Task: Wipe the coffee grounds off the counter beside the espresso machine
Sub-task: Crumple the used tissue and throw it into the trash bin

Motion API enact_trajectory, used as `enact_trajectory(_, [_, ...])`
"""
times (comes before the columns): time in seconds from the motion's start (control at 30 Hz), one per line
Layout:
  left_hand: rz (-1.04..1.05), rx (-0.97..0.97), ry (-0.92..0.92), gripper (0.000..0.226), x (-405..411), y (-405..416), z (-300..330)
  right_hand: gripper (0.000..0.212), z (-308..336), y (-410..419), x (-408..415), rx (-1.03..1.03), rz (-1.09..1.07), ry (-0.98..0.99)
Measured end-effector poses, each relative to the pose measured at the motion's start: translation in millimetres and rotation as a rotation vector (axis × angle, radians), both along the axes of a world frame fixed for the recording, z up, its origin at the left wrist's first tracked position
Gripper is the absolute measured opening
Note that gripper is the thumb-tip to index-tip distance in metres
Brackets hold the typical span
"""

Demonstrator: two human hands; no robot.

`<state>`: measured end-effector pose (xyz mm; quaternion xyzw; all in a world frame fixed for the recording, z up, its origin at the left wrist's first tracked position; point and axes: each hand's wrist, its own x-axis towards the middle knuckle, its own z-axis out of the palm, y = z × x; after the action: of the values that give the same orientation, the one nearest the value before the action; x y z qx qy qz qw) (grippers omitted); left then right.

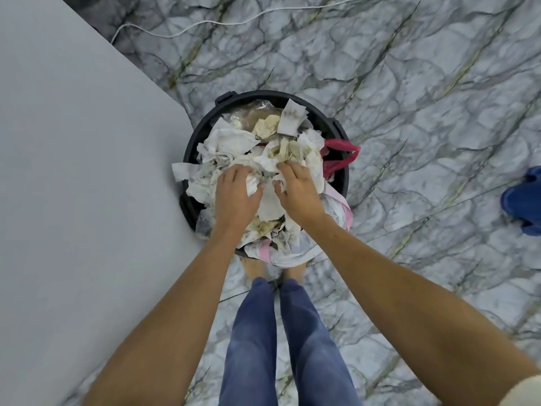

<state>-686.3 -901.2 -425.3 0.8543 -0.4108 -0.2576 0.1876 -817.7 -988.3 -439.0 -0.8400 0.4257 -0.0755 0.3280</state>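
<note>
I look straight down at a black round bin (190,148) heaped with crumpled, stained paper towels (225,142). My left hand (235,194) and my right hand (298,191) both lie on top of the heap, fingers bent down into a white paper towel (268,200) between them. Each thumb pinches that towel from the inner side. The espresso machine and the coffee grounds are out of view.
A grey counter top (73,171) fills the left side, its edge touching the bin. A red plastic bag (339,153) hangs over the bin's right rim. Marble-patterned floor surrounds it, with a white cord (205,23) at the top and a blue shoe (524,200) at the right edge.
</note>
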Motion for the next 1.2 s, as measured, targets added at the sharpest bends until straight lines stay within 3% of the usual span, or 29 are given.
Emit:
enact_trajectory(0.17, [-0.03,0.132,-0.048,0.066,4,3,-12,0.061,-8,6,-1,0.056,0.02,0.066])
enact_trajectory(0.3, [0.033,0.177,0.033,0.078,7,15,3,0.069,5,12,-7,0.04,0.043,0.132])
enact_trajectory(0.63, [0.101,0.091,-0.006,0.078,5,42,80,0.078,87,20,-26,-0.063,0.038,0.162])
enact_trajectory(0.97, [0.009,0.027,-0.068,0.073,-24,56,198,0.074,206,50,-51,-0.164,-0.002,0.197])
enact_trajectory(1.2, [-0.016,-0.039,-0.191,0.074,-36,73,272,0.076,282,65,-49,-0.247,-0.021,0.115])
